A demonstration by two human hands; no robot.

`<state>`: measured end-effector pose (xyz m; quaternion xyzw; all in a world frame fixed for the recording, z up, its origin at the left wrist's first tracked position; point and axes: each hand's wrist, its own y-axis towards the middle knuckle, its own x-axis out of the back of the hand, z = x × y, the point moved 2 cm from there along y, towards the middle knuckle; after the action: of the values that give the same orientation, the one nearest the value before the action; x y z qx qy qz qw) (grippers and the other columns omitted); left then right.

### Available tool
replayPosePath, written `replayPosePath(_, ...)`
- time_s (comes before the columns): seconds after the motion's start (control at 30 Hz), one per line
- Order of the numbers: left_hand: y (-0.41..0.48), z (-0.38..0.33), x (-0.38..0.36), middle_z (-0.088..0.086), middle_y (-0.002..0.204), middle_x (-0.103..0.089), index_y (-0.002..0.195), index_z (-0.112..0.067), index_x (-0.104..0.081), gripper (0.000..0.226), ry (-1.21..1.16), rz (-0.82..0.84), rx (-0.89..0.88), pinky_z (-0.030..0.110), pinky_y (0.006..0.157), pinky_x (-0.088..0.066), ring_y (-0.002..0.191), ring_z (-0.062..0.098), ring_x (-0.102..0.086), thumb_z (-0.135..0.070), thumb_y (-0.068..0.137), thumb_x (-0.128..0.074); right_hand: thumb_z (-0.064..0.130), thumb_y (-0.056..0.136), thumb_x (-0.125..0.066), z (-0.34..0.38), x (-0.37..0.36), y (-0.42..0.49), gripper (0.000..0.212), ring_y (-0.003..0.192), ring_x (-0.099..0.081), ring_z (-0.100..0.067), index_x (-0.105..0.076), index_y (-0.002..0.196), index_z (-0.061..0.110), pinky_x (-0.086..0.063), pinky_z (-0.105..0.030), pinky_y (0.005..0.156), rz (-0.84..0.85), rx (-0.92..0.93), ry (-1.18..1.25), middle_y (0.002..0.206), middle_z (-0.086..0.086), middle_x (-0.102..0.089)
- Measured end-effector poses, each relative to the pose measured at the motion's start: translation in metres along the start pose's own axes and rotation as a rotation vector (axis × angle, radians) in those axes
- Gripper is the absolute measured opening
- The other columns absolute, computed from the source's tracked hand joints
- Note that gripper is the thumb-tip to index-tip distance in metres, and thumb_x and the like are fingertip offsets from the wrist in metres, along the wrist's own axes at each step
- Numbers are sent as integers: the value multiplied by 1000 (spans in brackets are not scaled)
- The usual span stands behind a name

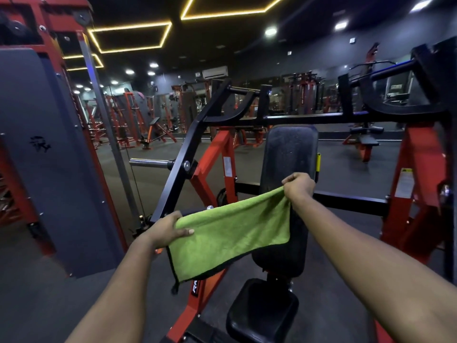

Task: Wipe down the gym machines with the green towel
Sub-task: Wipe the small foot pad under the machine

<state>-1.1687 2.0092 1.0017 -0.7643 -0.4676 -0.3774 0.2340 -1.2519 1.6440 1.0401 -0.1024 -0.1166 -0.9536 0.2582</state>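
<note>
The green towel (230, 233) hangs stretched between both hands in front of a red and black press machine (217, 154). My left hand (168, 229) grips the towel's left edge, thumb on top. Higher up, my right hand (299, 185) pinches the right corner in a fist. The towel partly covers the machine's black back pad (289, 154). Below it sits the black seat (262, 313).
A grey weight-stack shield in a red frame (49, 144) stands close on the left, with a steel guide rod (106, 115). The machine's black handles (390, 95) reach overhead at right. A chrome plate peg (150, 163) sticks out left. More machines fill the far floor.
</note>
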Motion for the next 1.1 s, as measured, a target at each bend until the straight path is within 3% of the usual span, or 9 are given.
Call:
replayPosePath(0.1, 4, -2, 8, 3, 101, -71, 107, -14, -65, 42, -211, 37, 94, 27, 73, -50, 87, 14, -69, -54, 94, -62, -1, 91, -59, -15, 1, 10, 34, 85, -65, -25, -74, 67, 18, -45, -24, 68, 9, -67, -21, 93, -7, -74)
replayPosePath(0.17, 10, -1, 12, 10, 98, -71, 96, -13, -69, 37, -235, 14, 110, 32, 78, -47, 84, 20, -66, -46, 101, -52, 2, 92, -61, -23, 2, 16, 24, 86, -65, -26, -78, 79, 12, -48, -24, 70, 27, -99, -49, 98, -8, -74)
replayPosePath(0.3, 14, -11, 20, 4, 82, -68, 86, -9, -66, 18, 52, -136, 44, 21, 56, -44, 70, 14, -60, -20, 99, -61, 16, 89, -65, -34, 6, 27, 12, 106, -68, -31, -73, 97, 15, -56, -33, 88, 165, -103, -159, 110, -9, -72)
replayPosePath(0.4, 14, -14, 23, 2, 82, -68, 82, -10, -64, 13, 125, -214, 15, 14, 52, -42, 73, 13, -62, -15, 93, -70, 21, 80, -69, -48, 3, 44, 33, 106, -68, -31, -74, 110, 9, -58, -39, 93, 209, -130, -272, 111, -12, -72)
replayPosePath(0.57, 12, -13, 21, 5, 87, -66, 87, -14, -59, 12, 89, -314, -9, 30, 62, -46, 81, 19, -62, -18, 94, -69, 12, 84, -61, -60, -6, 46, 23, 89, -70, -29, -79, 98, 9, -61, -32, 77, 145, -107, -390, 99, -10, -73)
replayPosePath(0.77, 13, -13, 28, -3, 102, -69, 102, -22, -66, 16, 63, -281, -78, 36, 86, -52, 99, 17, -63, -13, 91, -72, 16, 96, -55, -53, -1, 26, 23, 101, -67, -34, -78, 102, 14, -59, -38, 88, 114, -71, -427, 111, -13, -70)
replayPosePath(0.93, 16, -10, 32, -3, 94, -70, 94, -19, -73, 4, 94, -225, -21, 24, 66, -46, 90, 13, -64, -16, 91, -73, 12, 90, -64, -49, 6, 27, 7, 90, -62, -24, -70, 91, 15, -55, -35, 83, 336, -76, -370, 102, -8, -67)
replayPosePath(1.0, 16, -8, 33, 0, 92, -68, 92, -16, -71, 4, 85, -291, -1, 28, 66, -45, 90, 19, -64, -19, 94, -70, 4, 86, -69, -46, 8, 22, 10, 77, -57, -20, -74, 94, 4, -51, -30, 64, 451, -96, -364, 94, -11, -66)
replayPosePath(1.1, 19, -5, 35, 6, 90, -66, 91, -16, -64, 9, 71, -394, -2, 31, 71, -41, 92, 26, -61, -22, 98, -64, -9, 84, -63, -42, 9, 14, 24, 63, -48, -14, -80, 85, 9, -34, -21, 42, 601, -94, -383, 77, -7, -63)
